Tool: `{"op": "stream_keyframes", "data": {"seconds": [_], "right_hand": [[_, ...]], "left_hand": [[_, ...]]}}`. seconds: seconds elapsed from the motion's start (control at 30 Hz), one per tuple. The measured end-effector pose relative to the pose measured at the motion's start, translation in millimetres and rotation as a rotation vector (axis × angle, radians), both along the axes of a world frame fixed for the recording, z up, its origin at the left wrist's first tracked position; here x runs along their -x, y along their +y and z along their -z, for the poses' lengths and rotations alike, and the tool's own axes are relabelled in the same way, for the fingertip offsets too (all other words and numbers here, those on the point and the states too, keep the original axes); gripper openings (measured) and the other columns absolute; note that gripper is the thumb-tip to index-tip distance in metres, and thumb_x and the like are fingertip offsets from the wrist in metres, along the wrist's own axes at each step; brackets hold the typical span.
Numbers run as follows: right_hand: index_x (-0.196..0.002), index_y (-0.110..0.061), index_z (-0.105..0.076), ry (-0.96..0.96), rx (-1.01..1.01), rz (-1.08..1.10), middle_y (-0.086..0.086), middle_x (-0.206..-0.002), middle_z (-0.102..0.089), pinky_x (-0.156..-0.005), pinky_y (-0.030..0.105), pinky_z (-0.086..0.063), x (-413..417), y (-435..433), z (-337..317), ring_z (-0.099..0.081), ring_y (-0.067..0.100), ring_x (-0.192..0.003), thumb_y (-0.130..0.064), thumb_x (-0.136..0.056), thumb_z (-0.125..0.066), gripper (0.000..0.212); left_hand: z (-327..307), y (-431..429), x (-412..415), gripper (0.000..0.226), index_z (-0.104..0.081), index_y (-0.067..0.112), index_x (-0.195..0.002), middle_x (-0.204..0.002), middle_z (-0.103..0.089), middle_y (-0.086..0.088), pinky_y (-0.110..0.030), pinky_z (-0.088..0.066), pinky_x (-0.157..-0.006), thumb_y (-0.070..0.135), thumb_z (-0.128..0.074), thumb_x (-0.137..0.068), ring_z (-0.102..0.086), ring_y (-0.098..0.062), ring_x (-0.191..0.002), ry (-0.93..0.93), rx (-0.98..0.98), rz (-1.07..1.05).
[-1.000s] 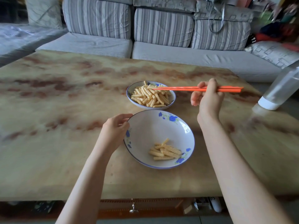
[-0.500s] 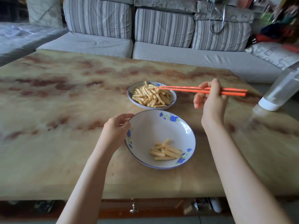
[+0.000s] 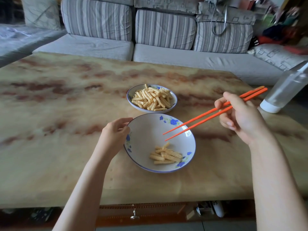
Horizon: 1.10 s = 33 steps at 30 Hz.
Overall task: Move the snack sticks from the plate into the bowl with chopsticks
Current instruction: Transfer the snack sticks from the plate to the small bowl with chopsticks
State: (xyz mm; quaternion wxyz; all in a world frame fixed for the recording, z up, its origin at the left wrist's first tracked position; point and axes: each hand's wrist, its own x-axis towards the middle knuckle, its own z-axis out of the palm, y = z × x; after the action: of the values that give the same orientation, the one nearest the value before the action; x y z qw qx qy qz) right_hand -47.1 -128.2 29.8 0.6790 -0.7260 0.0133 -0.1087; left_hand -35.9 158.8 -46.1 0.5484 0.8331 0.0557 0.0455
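Near the table's front edge, your left hand (image 3: 115,134) curls its fingers on the one plate's (image 3: 146,135) left rim; hold it steady. One bowl (image 3: 130,95) behind is heaped past counting. Roughly eight snack sticks (image 3: 166,155) lie on the plate: lower the two chopsticks (image 3: 208,114), tips apart and empty, gripped in your right hand (image 3: 241,117), onto one.

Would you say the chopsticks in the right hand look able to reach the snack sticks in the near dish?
Probably yes: the chopsticks in the right hand hang over the near dish, tips apart, with nothing between them and the snack sticks; the left hand grips only the left rim.
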Motion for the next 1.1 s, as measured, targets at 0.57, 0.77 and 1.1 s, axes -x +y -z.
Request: {"op": "stream_keyframes", "data": {"seconds": [0.57, 0.77, 1.1], "right_hand": [[-0.064, -0.008, -0.047, 0.100, -0.014, -0.042, 0.009, -0.047, -0.034, -0.033, 0.017, -0.019, -5, 5, 15, -0.026, 0.013, -0.029, -0.026, -0.102, -0.037, 0.043], [-0.064, -0.010, -0.046, 0.019, -0.166, 0.023, 0.007, -0.064, -0.045, -0.035, 0.015, -0.021, -7, 11, 14, -0.032, 0.011, -0.030, -0.021, -0.101, -0.037, 0.040], [-0.064, -0.011, -0.045, -0.153, -0.392, 0.310, -0.007, -0.047, -0.052, -0.037, 0.019, -0.022, -29, 43, 13, -0.036, 0.012, -0.030, -0.014, -0.099, -0.036, 0.036]], "left_hand": [[-1, 0, 1, 0.041, -0.069, 0.024, -0.112, -0.103, -0.070, -0.003, -0.018, -0.047, -0.068, 0.001, -0.049, -0.086, -0.063, -0.016, -0.084, 0.008, 0.016, -0.001], [0, 0, 0, 0.041, -0.069, 0.024, -0.114, -0.103, -0.070, -0.003, -0.018, -0.046, -0.069, 0.001, -0.049, -0.086, -0.063, -0.017, -0.086, 0.005, 0.010, -0.002], [0, 0, 0, 0.041, -0.069, 0.023, -0.115, -0.102, -0.068, -0.001, -0.014, -0.045, -0.065, 0.001, -0.048, -0.087, -0.062, -0.016, -0.085, -0.002, -0.002, -0.005]]}}
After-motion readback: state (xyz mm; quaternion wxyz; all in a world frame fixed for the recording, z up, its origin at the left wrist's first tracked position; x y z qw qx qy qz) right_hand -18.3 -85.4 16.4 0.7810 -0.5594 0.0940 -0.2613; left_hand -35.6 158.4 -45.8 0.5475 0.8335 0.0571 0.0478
